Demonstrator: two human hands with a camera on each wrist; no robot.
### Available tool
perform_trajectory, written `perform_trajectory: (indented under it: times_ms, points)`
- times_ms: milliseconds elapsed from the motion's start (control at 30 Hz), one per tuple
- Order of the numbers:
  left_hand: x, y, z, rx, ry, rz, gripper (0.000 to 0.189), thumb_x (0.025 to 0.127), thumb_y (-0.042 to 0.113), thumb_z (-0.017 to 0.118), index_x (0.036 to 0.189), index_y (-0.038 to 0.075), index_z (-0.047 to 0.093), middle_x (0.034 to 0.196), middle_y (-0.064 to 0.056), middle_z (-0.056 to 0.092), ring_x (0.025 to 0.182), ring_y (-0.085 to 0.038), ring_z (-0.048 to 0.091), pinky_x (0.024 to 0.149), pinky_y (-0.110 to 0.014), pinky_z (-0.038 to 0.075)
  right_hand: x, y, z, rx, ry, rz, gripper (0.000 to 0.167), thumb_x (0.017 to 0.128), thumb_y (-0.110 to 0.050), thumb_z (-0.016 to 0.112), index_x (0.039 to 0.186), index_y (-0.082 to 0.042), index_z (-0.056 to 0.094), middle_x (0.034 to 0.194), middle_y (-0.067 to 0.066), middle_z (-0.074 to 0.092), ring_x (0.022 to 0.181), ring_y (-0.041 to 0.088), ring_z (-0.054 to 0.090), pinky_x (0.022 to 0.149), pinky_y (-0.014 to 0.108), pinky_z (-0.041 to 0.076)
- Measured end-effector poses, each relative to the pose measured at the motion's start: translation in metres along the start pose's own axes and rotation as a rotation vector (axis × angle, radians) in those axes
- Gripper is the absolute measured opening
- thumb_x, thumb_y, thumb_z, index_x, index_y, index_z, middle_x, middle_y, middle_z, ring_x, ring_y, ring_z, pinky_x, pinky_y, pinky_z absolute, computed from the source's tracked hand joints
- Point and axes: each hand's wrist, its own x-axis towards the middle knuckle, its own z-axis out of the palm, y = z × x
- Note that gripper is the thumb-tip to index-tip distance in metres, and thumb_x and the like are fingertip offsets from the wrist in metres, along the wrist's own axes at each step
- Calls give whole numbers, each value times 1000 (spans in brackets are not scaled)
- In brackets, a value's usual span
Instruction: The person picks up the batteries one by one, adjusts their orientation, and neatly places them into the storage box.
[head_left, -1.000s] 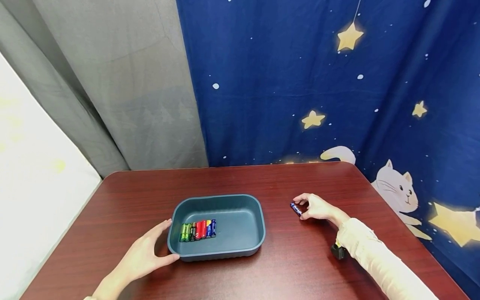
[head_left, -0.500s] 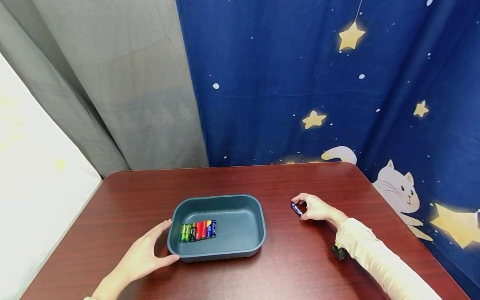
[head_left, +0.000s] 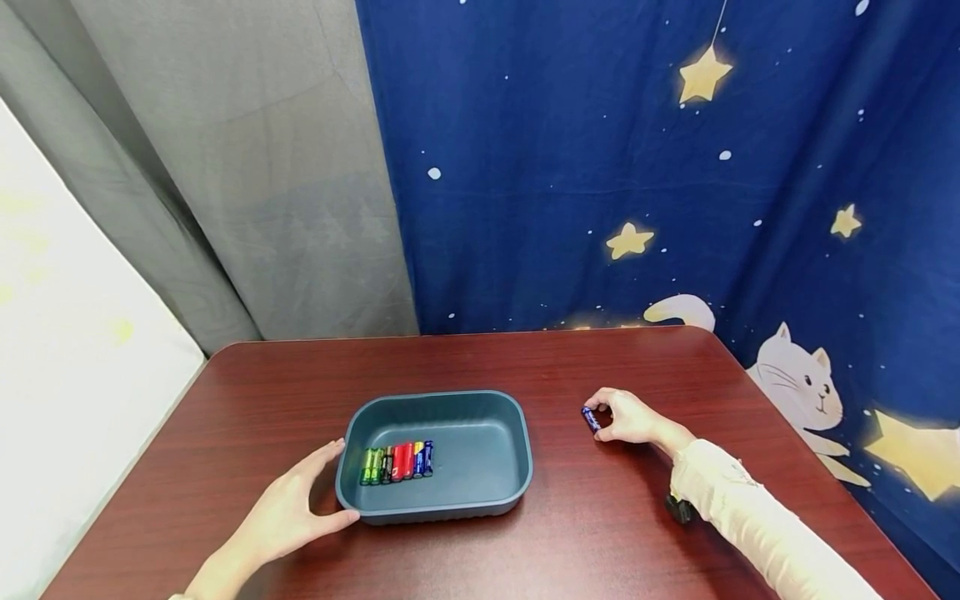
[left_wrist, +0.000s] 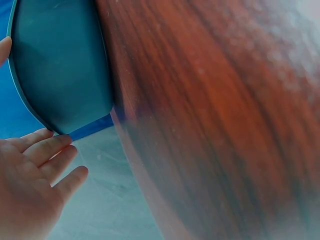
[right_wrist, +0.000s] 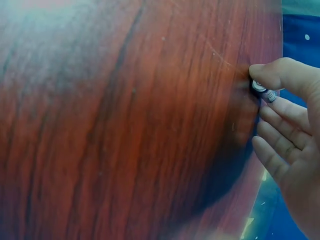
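On the table's right half my right hand (head_left: 632,417) pinches a blue battery (head_left: 591,419) between thumb and index finger. In the right wrist view that battery (right_wrist: 263,91) shows its end between the thumb and a fingertip, close to the tabletop. My left hand (head_left: 288,512) is spread at the left end of a dark teal tray (head_left: 480,505), thumb at the near corner and fingertips at the left rim. The left wrist view has the fingers fairly straight against the tray's wall (left_wrist: 65,65). Inside the tray, a row of batteries (head_left: 397,462) in green, black, red and blue lies side by side.
The reddish-brown wooden table (head_left: 480,362) has rounded far corners. A grey curtain (head_left: 247,167) and a blue star-patterned curtain (head_left: 540,167) hang behind it. A small black device (head_left: 679,508) sits beneath the right wrist.
The battery in my right hand has turned slightly, standing a bit steeper in the head view. The left hand and the tray hold their places.
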Motion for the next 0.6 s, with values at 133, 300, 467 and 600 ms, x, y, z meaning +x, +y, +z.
perform_trajectory:
  times_ms: [133, 300, 467, 600]
  points:
    - [0, 0, 0, -3, -3, -3, 90, 63, 62, 70, 131, 8, 46, 130, -9, 50, 116, -28, 48, 90, -51, 43, -1, -1, 2, 2, 28, 10, 38, 60, -11, 77, 93, 0, 63, 85, 4, 60, 78, 20, 55, 70, 32, 48]
    - [0, 0, 0, -4, 2, 0, 89, 63, 60, 71, 131, 8, 46, 130, -9, 50, 116, -28, 48, 90, -51, 43, -4, -3, 5, 34, 52, 23, 38, 61, -13, 79, 94, 0, 63, 85, 3, 61, 78, 18, 56, 69, 28, 49]
    - [0, 0, 0, -7, 0, -1, 88, 63, 58, 72, 131, 8, 46, 130, -9, 49, 117, -28, 48, 90, -52, 43, -4, -12, 4, 156, 57, 52, 40, 65, -16, 78, 99, 0, 62, 87, 5, 61, 82, 21, 57, 68, 28, 51]
    - [0, -1, 0, -9, -4, -6, 88, 63, 59, 72, 131, 9, 46, 130, -9, 49, 117, -28, 48, 90, -52, 42, -1, -18, 2, 215, 82, 63, 42, 68, -16, 78, 102, 0, 61, 89, 6, 62, 82, 23, 58, 68, 30, 51]
